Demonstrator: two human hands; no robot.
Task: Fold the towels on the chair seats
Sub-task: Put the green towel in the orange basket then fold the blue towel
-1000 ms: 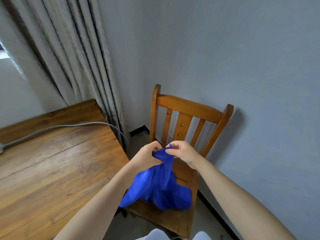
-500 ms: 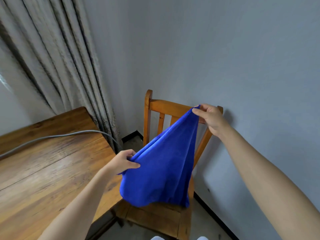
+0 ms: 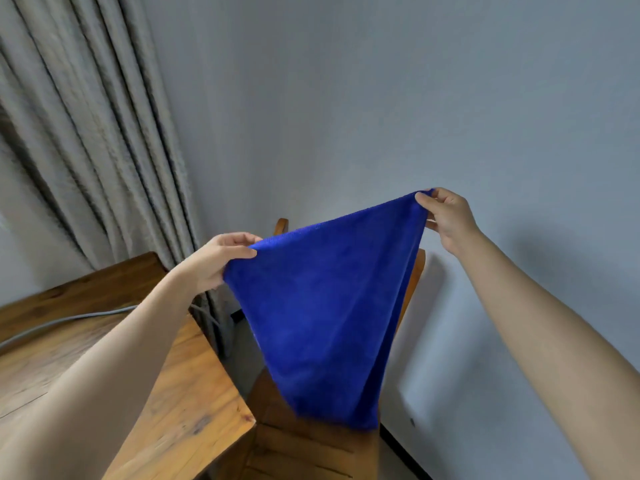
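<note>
A bright blue towel point(image 3: 325, 313) hangs spread in the air above a wooden chair point(image 3: 311, 452). My left hand point(image 3: 218, 261) pinches its left top corner. My right hand point(image 3: 448, 216) pinches the right top corner, held higher and farther right. The towel's top edge is stretched between my hands and its lower end narrows down to just above the chair seat. The cloth hides most of the chair back; only a post tip point(image 3: 281, 226) and the right upright point(image 3: 414, 282) show.
A wooden table point(image 3: 194, 403) stands left of the chair, with a grey cable point(image 3: 69, 320) lying across it. Grey curtains point(image 3: 97, 133) hang behind the table. A plain grey wall point(image 3: 381, 98) runs behind and to the right of the chair.
The towel went from a bunch on the seat to hanging spread. My hands moved apart and upward; the left rose from low beside the table to near the right's height.
</note>
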